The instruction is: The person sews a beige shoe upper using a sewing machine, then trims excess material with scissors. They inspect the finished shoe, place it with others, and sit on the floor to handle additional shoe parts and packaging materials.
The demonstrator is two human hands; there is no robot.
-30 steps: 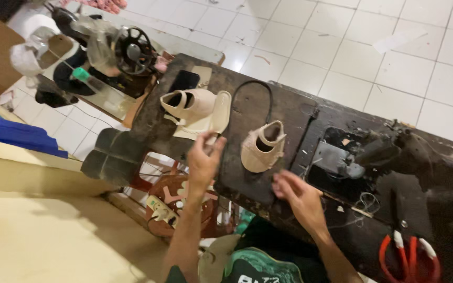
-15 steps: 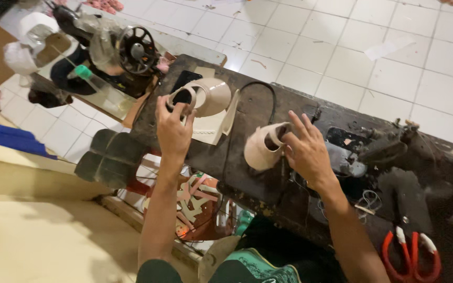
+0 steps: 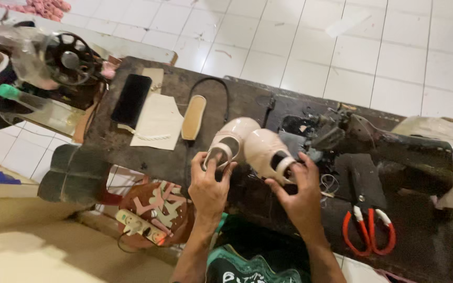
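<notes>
Two pale shoes side by side beside the sewing machine, toes pointing away, heel openings pinched by left hand and right hand fingers.

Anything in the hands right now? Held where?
Left hand grips the left beige shoe upper at its heel opening; right hand grips the right beige shoe upper at its heel opening.
</notes>
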